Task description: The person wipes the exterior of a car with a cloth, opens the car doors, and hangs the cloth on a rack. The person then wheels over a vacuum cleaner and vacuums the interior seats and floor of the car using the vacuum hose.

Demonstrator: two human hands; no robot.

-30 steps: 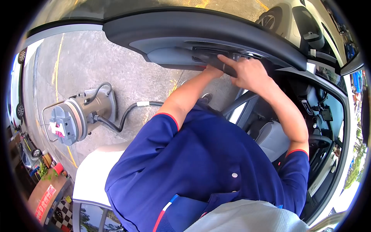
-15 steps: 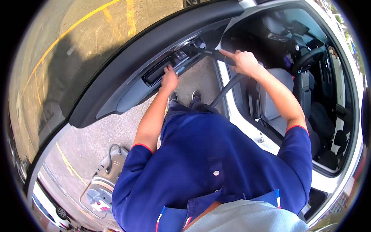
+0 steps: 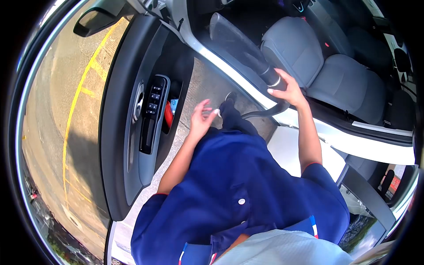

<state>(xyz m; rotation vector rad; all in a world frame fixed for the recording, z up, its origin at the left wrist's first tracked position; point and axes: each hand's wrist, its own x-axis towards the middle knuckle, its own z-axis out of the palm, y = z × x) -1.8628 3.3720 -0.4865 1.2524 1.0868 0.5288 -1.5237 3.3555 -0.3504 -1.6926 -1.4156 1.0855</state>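
Note:
My right hand (image 3: 288,90) is wrapped round a black vacuum nozzle (image 3: 243,46), near where its hose (image 3: 265,112) begins. The nozzle slants up and left over the door sill, its wide tip beside the grey front seat (image 3: 295,48). My left hand (image 3: 203,118) hovers in front of my body, fingers apart and nothing in it. To its left is the open car door (image 3: 128,110), with window switches (image 3: 154,99) on the armrest and a red item (image 3: 168,115) in the door pocket.
The white sill (image 3: 229,75) runs between me and the cabin. A side mirror (image 3: 95,20) juts out beyond the door. Behind on the right, another open door (image 3: 369,198) stands close to my side. Yellow lines mark the ground.
My view has turned toward the cabin. The left hand has come off the door armrest. My right hand has carried the nozzle from the door panel to the sill and seat.

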